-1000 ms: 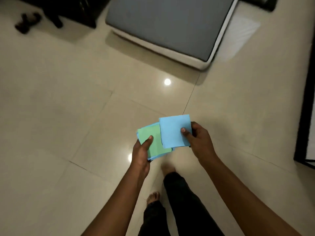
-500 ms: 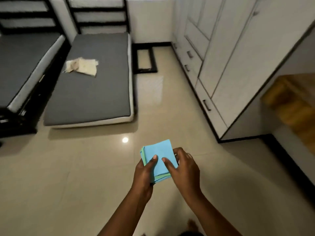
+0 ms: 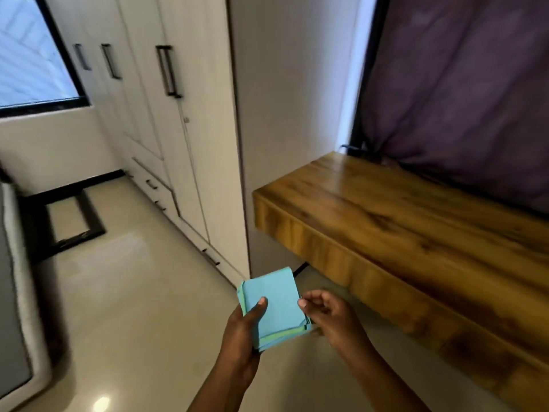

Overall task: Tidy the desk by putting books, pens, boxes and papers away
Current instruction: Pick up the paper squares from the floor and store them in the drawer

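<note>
A small stack of square papers (image 3: 277, 301), blue on top with green sheets showing at the edges, sits low in the middle of the head view. My left hand (image 3: 245, 328) holds the stack from the left, thumb pressed on the top sheet. My right hand (image 3: 326, 315) is at the stack's right edge, fingers curled, fingertips touching the side and underside. The wooden desk (image 3: 401, 221) stands to the right of the hands, its top bare in the visible part.
White wardrobe doors (image 3: 184, 138) with black handles line the wall ahead on the left. A purple curtain (image 3: 463, 93) hangs behind the desk. A grey mattress edge (image 3: 17, 292) is at far left, with tiled floor (image 3: 133, 307) between.
The view has swung from the floor and mattress round to the wardrobe and desk. The loose blue and green papers have been squared into one stack between both hands.
</note>
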Available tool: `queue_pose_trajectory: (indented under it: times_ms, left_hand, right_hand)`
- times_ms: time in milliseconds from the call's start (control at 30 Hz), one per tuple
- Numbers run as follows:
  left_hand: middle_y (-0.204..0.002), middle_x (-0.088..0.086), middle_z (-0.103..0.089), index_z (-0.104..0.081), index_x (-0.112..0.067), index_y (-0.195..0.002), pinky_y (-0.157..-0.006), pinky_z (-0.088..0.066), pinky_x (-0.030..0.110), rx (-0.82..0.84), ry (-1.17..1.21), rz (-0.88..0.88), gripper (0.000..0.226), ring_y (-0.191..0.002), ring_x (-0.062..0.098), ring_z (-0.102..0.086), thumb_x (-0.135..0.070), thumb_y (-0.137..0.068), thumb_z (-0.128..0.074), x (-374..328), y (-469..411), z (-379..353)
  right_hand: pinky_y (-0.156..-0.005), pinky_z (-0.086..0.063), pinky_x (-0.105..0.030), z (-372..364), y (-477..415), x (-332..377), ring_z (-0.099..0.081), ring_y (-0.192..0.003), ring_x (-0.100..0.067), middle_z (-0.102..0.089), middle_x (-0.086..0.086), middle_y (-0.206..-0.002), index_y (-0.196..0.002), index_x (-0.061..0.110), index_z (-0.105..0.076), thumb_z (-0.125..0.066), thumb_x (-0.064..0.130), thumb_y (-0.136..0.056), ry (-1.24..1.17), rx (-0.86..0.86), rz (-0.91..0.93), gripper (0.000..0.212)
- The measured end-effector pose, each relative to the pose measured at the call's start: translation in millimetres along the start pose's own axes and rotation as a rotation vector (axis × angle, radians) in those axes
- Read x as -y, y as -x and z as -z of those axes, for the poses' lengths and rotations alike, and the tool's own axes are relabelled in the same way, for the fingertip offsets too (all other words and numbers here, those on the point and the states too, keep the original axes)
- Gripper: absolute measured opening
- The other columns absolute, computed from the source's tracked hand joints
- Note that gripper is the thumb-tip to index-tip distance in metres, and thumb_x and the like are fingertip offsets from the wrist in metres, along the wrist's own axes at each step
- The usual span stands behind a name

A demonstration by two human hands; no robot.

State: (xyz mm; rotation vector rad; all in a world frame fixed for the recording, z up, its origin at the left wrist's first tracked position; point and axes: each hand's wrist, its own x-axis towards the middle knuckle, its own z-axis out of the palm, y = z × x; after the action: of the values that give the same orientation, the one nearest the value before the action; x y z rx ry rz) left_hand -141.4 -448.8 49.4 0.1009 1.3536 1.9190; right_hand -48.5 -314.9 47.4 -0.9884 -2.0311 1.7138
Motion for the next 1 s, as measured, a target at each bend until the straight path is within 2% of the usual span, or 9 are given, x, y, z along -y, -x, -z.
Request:
queue_pose_trajectory:
  times_ms: [133,267,433,600,667,767,833,900,1000]
  left_hand:
    - [-0.109,0.016,-0.07,-0.057,-0.013,-0.123,-0.078,-0.056,0.048,0.095,-0.023,0.038,0.035,-0.097,0.039,-0.067,-0.018,-0.088,-0.06,0,-67,-80]
    - [-0.104,0.015,-0.072,-0.06,-0.014,-0.117,-0.081,-0.055,0.049,0.188,-0.096,0.095,0.032,-0.094,0.038,-0.068,-0.02,-0.086,-0.063,-6,-132,-136]
    - [-0.103,0.021,-0.07,-0.061,-0.007,-0.116,-0.087,-0.051,0.058,0.289,-0.196,0.18,0.036,-0.094,0.043,-0.066,-0.017,-0.082,-0.065,-20,-224,-187]
    - [-0.103,0.023,-0.07,-0.063,-0.005,-0.114,-0.087,-0.051,0.059,0.394,-0.302,0.259,0.045,-0.096,0.044,-0.065,-0.021,-0.072,-0.069,-36,-310,-231]
    - [-0.1,0.021,-0.071,-0.063,-0.007,-0.112,-0.083,-0.053,0.057,0.442,-0.319,0.29,0.041,-0.092,0.041,-0.067,-0.023,-0.075,-0.069,-41,-343,-246]
    - [-0.095,0.017,-0.073,-0.062,-0.011,-0.108,-0.07,-0.058,0.05,0.494,-0.288,0.333,0.025,-0.081,0.034,-0.071,-0.028,-0.091,-0.055,-43,-385,-264]
    - [-0.095,0.015,-0.073,-0.062,-0.013,-0.109,-0.069,-0.059,0.047,0.512,-0.296,0.344,0.03,-0.082,0.033,-0.071,-0.035,-0.095,-0.048,-39,-409,-273]
    - [-0.095,0.015,-0.073,-0.062,-0.011,-0.111,-0.073,-0.058,0.047,0.517,-0.322,0.331,0.035,-0.082,0.033,-0.07,-0.037,-0.096,-0.044,-36,-427,-279]
    - [-0.082,0.011,-0.072,-0.062,-0.012,-0.101,-0.057,-0.058,0.038,0.421,-0.334,0.298,0.03,-0.065,0.026,-0.07,-0.036,-0.097,-0.045,-36,-449,-282]
  right_hand:
    - [-0.068,-0.055,-0.022,67,-56,10,-0.064,-0.086,-0.008,-0.066,0.011,-0.092,-0.085,0.031,-0.056,-0.08,0.039,-0.07,0.09,-0.185,0.035,0.029]
    - [-0.077,-0.057,-0.038,111,-117,8,-0.065,-0.084,-0.016,-0.066,0.004,-0.088,-0.082,0.025,-0.054,-0.083,0.036,-0.067,0.012,-0.307,-0.008,0.034]
    - [-0.071,-0.057,-0.037,145,-191,7,-0.063,-0.086,-0.021,-0.064,-0.004,-0.094,-0.091,0.019,-0.056,-0.083,0.022,-0.068,-0.177,-0.444,-0.064,0.035]
    - [-0.067,-0.053,-0.039,167,-257,11,-0.062,-0.084,-0.025,-0.063,-0.007,-0.09,-0.085,0.017,-0.055,-0.083,0.019,-0.068,-0.24,-0.617,-0.094,0.032]
    - [-0.066,-0.052,-0.038,175,-281,16,-0.062,-0.084,-0.025,-0.063,-0.007,-0.089,-0.084,0.016,-0.054,-0.082,0.018,-0.07,-0.25,-0.668,-0.093,0.031]
    - [-0.069,-0.053,-0.039,185,-310,21,-0.064,-0.083,-0.022,-0.065,-0.004,-0.086,-0.082,0.016,-0.056,-0.079,0.022,-0.073,-0.24,-0.714,-0.11,0.026]
    - [-0.063,-0.052,-0.032,192,-325,21,-0.064,-0.078,-0.016,-0.066,-0.001,-0.083,-0.08,0.014,-0.057,-0.075,0.022,-0.078,-0.238,-0.714,-0.133,0.02]
    - [-0.062,-0.053,-0.032,201,-341,20,-0.064,-0.077,-0.016,-0.067,-0.003,-0.084,-0.078,0.014,-0.057,-0.072,0.023,-0.082,-0.265,-0.733,-0.173,0.017]
    - [-0.053,-0.049,-0.027,224,-367,13,-0.061,-0.071,-0.017,-0.066,-0.008,-0.086,-0.077,0.013,-0.058,-0.07,0.021,-0.083,-0.325,-0.835,-0.234,0.016]
